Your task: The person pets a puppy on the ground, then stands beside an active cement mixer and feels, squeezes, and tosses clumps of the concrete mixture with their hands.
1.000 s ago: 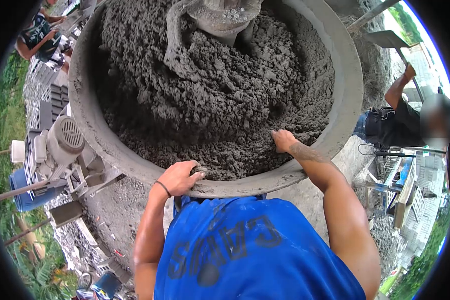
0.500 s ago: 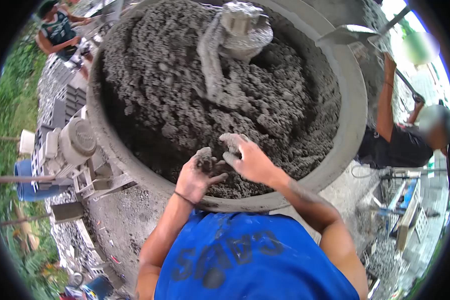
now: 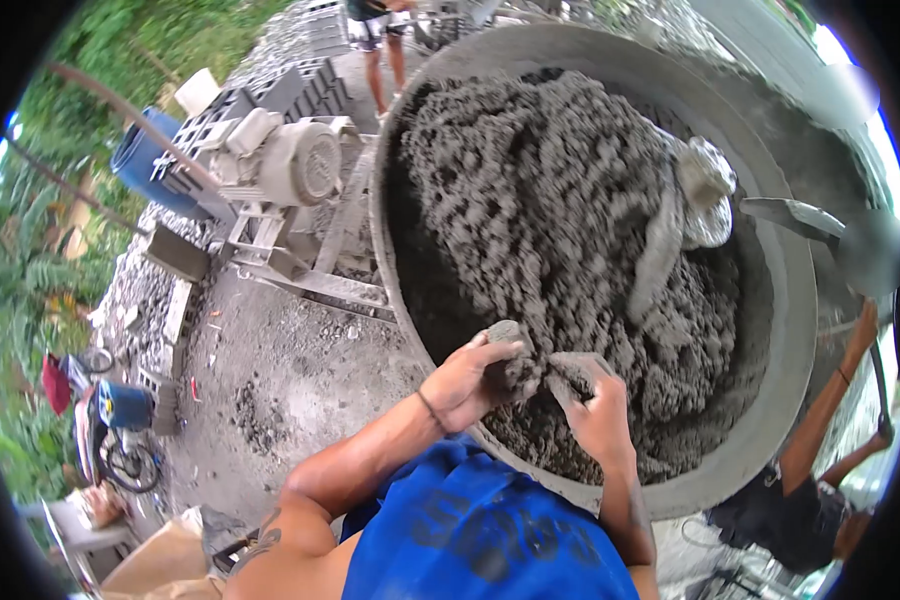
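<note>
1. Left hand [image 3: 458,385]: over the near-left edge of the round mixing drum [image 3: 792,330], fingers curled around a lump of wet grey mix [image 3: 520,376], dark wristband [image 3: 431,412] on the wrist.
2. Right hand [image 3: 598,408]: just beside the lump, fingers bent toward the thumb and smeared grey; cannot tell whether they pinch any mix.
3. Lump sits between the two hands, above the inside of the drum, mostly in the left palm.
4. Main batch [image 3: 530,200]: crumbly, grey, heaped across the drum, darker hollow along its left wall.
5. Coated hub [image 3: 708,190] stands at the right of the heap; a mixing arm [image 3: 658,255] slopes from it into the mix.
6. Shovel blade [image 3: 792,214] at the right rim; co-worker in dark clothing [image 3: 782,512] beyond, arms raised along the handle.
7. Left of the drum: dusty motor [image 3: 310,165] on a frame, blue barrel [image 3: 150,160] behind.
8. Second person [image 3: 378,60] stands past the far rim, partly cut off.
</note>
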Available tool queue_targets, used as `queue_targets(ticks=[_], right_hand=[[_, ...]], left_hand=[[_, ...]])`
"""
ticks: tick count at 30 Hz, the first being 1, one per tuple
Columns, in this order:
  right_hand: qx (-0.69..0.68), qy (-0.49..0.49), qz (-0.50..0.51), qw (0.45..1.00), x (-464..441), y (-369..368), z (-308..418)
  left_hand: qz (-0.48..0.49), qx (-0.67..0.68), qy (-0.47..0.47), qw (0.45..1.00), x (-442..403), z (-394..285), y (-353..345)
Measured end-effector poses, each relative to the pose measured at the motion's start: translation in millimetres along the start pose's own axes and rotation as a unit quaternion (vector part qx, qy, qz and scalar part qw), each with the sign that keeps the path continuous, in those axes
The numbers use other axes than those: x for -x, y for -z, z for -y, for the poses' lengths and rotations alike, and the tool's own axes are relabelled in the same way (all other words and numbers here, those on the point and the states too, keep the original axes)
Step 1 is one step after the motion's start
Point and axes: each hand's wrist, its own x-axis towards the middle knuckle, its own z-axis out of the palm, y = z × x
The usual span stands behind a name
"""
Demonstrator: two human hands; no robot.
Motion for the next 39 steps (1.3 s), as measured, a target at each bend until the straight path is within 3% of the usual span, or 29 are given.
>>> queue_targets(ticks=[4, 8, 10, 12, 13, 14, 15, 16, 17, 18, 19, 20, 23, 24, 25, 26, 28, 29, 31, 33, 34, 36, 38, 39], right_hand=[[0.208, -0.116, 0.048, 0.97, -2.9, -10.9, 6.1], [0.168, -0.11, 0.128, 0.971, -3.1, -17.8, -4.2], [0.162, -0.1, 0.158, 0.969, -19.0, -28.9, -1.9], [0.146, -0.118, 0.135, 0.973, -35.2, -39.6, 4.5], [0.165, -0.079, 0.094, 0.979, -38.9, -45.2, -11.5], [0.186, -0.019, 0.033, 0.982, -44.0, -48.2, -21.3], [0.233, -0.031, -0.049, 0.971, -49.8, -56.0, -26.5], [0.278, -0.047, -0.136, 0.95, -55.2, -62.9, -29.7], [0.257, -0.115, -0.154, 0.947, -44.5, -52.8, -25.5], [0.235, -0.186, -0.171, 0.939, -43.1, -52.5, -23.0], [0.244, -0.194, -0.184, 0.932, -37.4, -44.6, -52.8], [0.241, -0.247, -0.209, 0.915, -33.7, -43.7, -48.1], [0.267, -0.3, -0.232, 0.886, -15.4, -30.6, -94.2], [0.298, -0.281, -0.237, 0.881, -10.3, -24.7, -105.8], [0.329, -0.259, -0.243, 0.875, -8.5, -16.4, -113.8], [0.332, -0.258, -0.242, 0.874, -10.9, -5.3, -120.2], [0.339, -0.259, -0.252, 0.869, -5.7, 13.8, -124.8], [0.352, -0.296, -0.274, 0.845, -11.8, 7.5, -97.3], [0.341, -0.154, -0.227, 0.899, -2.7, 33.5, -97.8], [0.335, -0.2, -0.247, 0.887, 6.8, 52.8, -105.7], [0.214, -0.192, -0.269, 0.919, -9.8, 52.5, -68.4], [0.159, -0.244, -0.257, 0.921, -13.3, 72.7, -67.1], [0.161, -0.27, -0.292, 0.903, -12.9, 67.1, -65.1], [0.167, -0.279, -0.305, 0.895, -12.9, 67.9, -62.1]], left_hand=[[0.013, -0.054, -0.268, 0.962, 57.5, -61.2, 20.6], [-0.146, -0.027, -0.477, 0.867, 96.4, -121.2, 129.1], [-0.211, 0.008, -0.557, 0.803, 84.6, -127.6, 224.9], [-0.397, -0.049, -0.469, 0.788, 65.0, -113.3, 341.8], [-0.528, -0.106, -0.376, 0.754, 54.1, -90.0, 394.8], [-0.544, -0.035, -0.319, 0.775, 38.3, -53.9, 447.8], [-0.602, -0.06, -0.248, 0.757, 22.3, -5.3, 502.5], [-0.606, -0.032, -0.145, 0.781, -6.4, 63.5, 588.7], [-0.547, -0.219, -0.018, 0.808, 18.6, 124.4, 579.2], [-0.42, 0.079, 0.002, 0.904, 18.1, 187.7, 600.9], [-0.285, 0.124, 0.035, 0.95, 31.2, 220.5, 584.6], [-0.323, 0.022, 0.083, 0.942, 26.2, 254.1, 577.3], [-0.408, 0.167, 0.152, 0.885, 67.8, 204.7, 466.7], [-0.348, 0.07, 0.147, 0.923, 78.3, 207.4, 538.5], [-0.336, 0.198, 0.039, 0.92, 105.4, 174.6, 565.3], [-0.396, 0.264, -0.132, 0.87, 144.6, 109.5, 585.1], [-0.342, 0.366, -0.518, 0.693, 226.0, -29.9, 607.4], [-0.356, 0.339, -0.639, 0.591, 275.0, -117.5, 488.0], [-0.371, 0.155, -0.7, 0.59, 367.4, -244.1, 447.7], [-0.451, 0.001, -0.69, 0.566, 398.5, -338.0, 412.0], [-0.504, -0.06, -0.669, 0.543, 390.6, -369.9, 397.7], [-0.545, -0.168, -0.619, 0.54, 335.7, -394.2, 369.4], [-0.488, -0.251, -0.557, 0.624, 233.9, -358.0, 290.7], [-0.445, -0.291, -0.558, 0.637, 187.9, -360.0, 299.9]])
